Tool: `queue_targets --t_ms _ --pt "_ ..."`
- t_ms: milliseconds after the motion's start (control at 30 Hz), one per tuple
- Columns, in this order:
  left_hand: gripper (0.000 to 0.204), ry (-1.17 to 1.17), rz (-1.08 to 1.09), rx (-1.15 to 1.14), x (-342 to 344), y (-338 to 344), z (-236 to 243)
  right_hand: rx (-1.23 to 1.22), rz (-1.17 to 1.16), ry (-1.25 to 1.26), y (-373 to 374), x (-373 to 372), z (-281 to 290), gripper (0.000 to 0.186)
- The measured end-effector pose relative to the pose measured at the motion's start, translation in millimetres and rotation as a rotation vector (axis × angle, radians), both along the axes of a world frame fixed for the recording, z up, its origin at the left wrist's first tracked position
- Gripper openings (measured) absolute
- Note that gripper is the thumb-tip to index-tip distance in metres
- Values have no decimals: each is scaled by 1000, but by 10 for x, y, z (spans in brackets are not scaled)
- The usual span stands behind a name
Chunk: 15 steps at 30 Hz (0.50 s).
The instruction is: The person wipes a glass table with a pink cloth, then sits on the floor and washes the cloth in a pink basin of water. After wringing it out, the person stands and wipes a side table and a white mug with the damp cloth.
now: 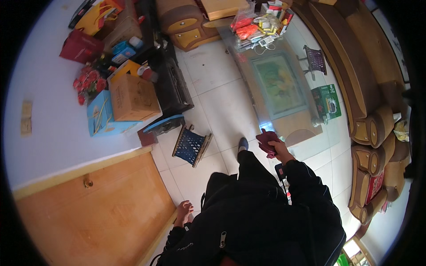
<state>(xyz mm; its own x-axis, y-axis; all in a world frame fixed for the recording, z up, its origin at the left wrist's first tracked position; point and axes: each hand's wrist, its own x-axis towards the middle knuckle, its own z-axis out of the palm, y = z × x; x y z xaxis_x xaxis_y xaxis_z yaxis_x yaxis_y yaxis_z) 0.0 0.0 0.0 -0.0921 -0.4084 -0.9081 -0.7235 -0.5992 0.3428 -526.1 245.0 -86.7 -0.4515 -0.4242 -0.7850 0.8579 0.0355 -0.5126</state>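
Black zip-front jacket (275, 226); right hand (280, 150) closed round crumpled maroon cloth (267, 138).
Cloth: by glass-topped brown bench (306, 133), near end. Left hand (184, 210): half-curled, empty, left of bench.

I see white square-tiled floor (222, 102), brown padded sofa (353, 71) along its right edge, flat orange wooden door (97, 208), pale bluish-white wall (51, 142).

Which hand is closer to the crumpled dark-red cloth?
Right: the right hand grips the cloth itself, while the left hand is away from it, lower left in the picture.
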Motion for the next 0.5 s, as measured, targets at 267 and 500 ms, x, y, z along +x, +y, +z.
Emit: queue_targets --t_ms 267,500 --pt "34 23 -149 -8 -809 -694 201 102 -183 38 -113 -261 7 38" --pt "25 -19 -709 -21 -1553 -1929 -52 274 -364 -10 -414 -554 -39 39"
